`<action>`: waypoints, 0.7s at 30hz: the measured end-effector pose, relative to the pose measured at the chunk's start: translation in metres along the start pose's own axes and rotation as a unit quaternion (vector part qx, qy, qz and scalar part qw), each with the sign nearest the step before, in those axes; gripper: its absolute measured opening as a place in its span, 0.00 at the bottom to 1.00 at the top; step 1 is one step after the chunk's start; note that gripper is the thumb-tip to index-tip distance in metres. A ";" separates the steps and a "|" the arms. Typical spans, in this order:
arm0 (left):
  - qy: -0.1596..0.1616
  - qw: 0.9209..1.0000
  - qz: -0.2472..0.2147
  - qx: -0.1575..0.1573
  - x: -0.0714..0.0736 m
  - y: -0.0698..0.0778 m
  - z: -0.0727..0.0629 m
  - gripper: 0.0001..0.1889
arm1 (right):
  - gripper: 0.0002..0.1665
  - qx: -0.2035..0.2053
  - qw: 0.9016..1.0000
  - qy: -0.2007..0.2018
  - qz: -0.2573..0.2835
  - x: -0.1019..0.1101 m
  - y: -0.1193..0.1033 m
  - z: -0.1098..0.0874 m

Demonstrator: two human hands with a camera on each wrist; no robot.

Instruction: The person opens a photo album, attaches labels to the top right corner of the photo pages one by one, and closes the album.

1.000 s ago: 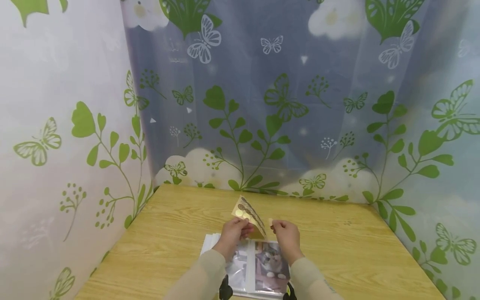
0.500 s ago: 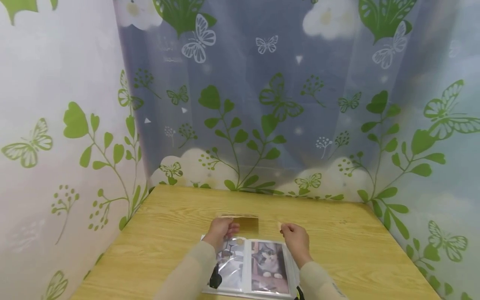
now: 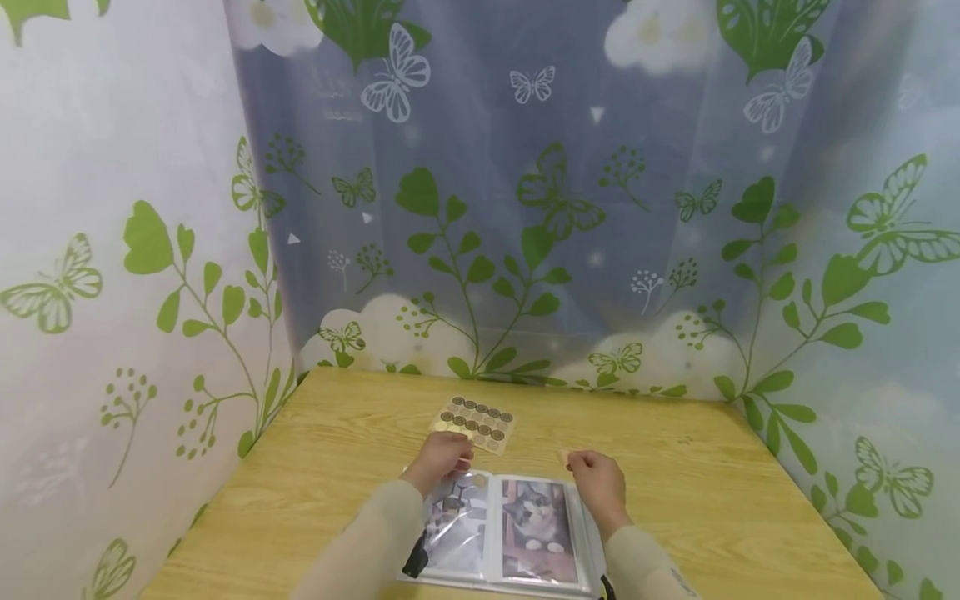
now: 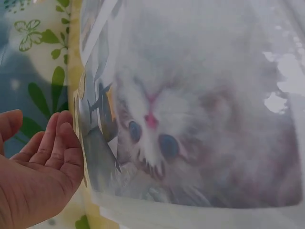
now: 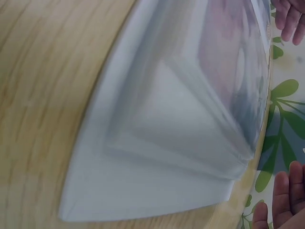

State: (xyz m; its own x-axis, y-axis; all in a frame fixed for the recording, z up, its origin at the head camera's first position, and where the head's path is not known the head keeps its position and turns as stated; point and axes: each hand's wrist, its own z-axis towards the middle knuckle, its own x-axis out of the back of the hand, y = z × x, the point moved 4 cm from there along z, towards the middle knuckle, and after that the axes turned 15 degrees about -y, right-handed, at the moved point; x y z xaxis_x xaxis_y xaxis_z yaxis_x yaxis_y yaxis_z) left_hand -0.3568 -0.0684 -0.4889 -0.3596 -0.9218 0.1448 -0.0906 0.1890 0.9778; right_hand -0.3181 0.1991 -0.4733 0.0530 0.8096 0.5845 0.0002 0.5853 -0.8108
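Observation:
A sheet of round stickers (image 3: 487, 410), gold with dark rings, lies on the table beyond the photo album (image 3: 495, 557). My left hand (image 3: 441, 457) is over the sheet's near edge and the album's far left corner. In the left wrist view its fingers (image 4: 45, 148) are loosely bent, the thumb apart, holding nothing. My right hand (image 3: 598, 483) is beyond the album's right corner, pinching a small pale sticker (image 3: 564, 455) between thumb and forefinger. The album lies open, with a cat photo (image 3: 536, 529) on the right page and a pale kitten photo (image 4: 157, 119) on the left.
A round gold sticker (image 3: 480, 481) sits at the top of the left page. The wood-grain table (image 3: 697, 483) extends on both sides of the album. Patterned curtains (image 3: 480, 208) with leaves and butterflies enclose the back and sides.
The sticker sheet was held up by my left hand, then lowered and let go flat on the table. My right hand has moved slightly right with the small sticker.

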 end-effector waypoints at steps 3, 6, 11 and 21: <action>-0.009 0.998 0.046 -0.029 -0.004 0.003 -0.004 0.23 | 0.15 0.001 1.000 0.000 -0.007 0.002 0.001 -0.001; -0.023 0.992 0.111 -0.054 -0.010 0.007 -0.009 0.23 | 0.15 0.001 1.000 -0.003 -0.017 0.005 0.002 -0.002; -0.050 0.973 0.212 -0.078 -0.024 0.012 -0.020 0.25 | 0.14 0.005 0.999 -0.008 -0.036 0.006 0.005 -0.003; -0.083 0.915 0.387 -0.076 -0.055 0.015 -0.042 0.31 | 0.13 0.046 0.995 -0.019 -0.086 0.003 0.006 -0.004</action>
State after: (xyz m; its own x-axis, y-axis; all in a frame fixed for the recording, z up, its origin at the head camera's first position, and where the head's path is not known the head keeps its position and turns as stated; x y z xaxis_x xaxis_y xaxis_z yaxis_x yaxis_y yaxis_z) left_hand -0.2994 -0.0294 -0.4755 -0.3996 -0.4647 0.7902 0.3767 0.7026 0.6037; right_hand -0.3140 0.2045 -0.4764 0.0229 0.6972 0.7165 -0.0861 0.7154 -0.6934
